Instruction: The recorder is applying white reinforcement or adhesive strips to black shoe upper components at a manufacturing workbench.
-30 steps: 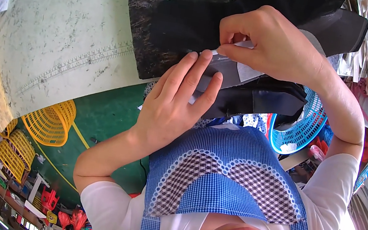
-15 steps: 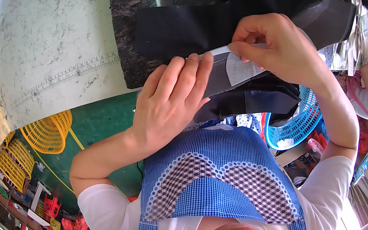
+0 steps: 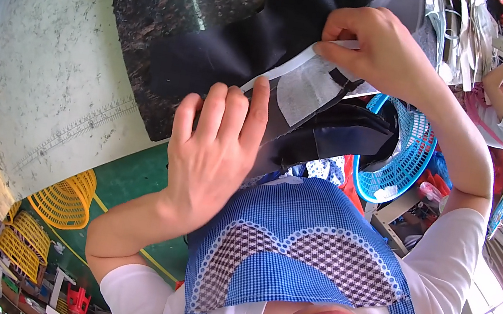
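Left hand [image 3: 217, 142], right hand [image 3: 373, 51] farther apart than before | right: thumb and finger pinching white strip [image 3: 290, 64] | left: flat, fingers extended | black material [image 3: 215, 56]: under left fingertips, reaching past both hands | blue basket [image 3: 416, 147]: bodyward of right

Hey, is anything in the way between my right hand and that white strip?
Nothing visible is: your right hand appears to pinch the white strip directly. Your left hand lies at its lower-left part, and the stretch between them is uncovered.
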The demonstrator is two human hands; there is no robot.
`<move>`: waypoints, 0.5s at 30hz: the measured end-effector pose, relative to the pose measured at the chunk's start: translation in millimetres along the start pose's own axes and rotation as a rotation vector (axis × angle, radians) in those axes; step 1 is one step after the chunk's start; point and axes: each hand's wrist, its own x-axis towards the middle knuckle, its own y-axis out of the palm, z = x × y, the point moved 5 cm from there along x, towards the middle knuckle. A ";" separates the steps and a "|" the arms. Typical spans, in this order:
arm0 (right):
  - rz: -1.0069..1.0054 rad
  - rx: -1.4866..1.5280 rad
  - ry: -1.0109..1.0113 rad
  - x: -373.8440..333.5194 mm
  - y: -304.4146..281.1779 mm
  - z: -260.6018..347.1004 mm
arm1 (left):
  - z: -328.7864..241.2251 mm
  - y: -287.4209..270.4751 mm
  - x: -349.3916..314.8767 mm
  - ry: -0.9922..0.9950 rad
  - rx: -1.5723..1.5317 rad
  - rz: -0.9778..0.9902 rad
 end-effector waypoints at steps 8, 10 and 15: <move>-0.128 -0.086 -0.057 -16.4 -23.0 -28.4 | -58.2 2.3 61.1 0.213 0.313 0.168; -0.153 0.011 -0.075 -14.5 -21.2 -43.4 | -61.9 2.2 67.3 0.248 0.374 0.094; -0.271 0.023 -0.054 -8.2 -2.4 -55.7 | -57.3 -1.3 87.1 0.282 0.374 0.105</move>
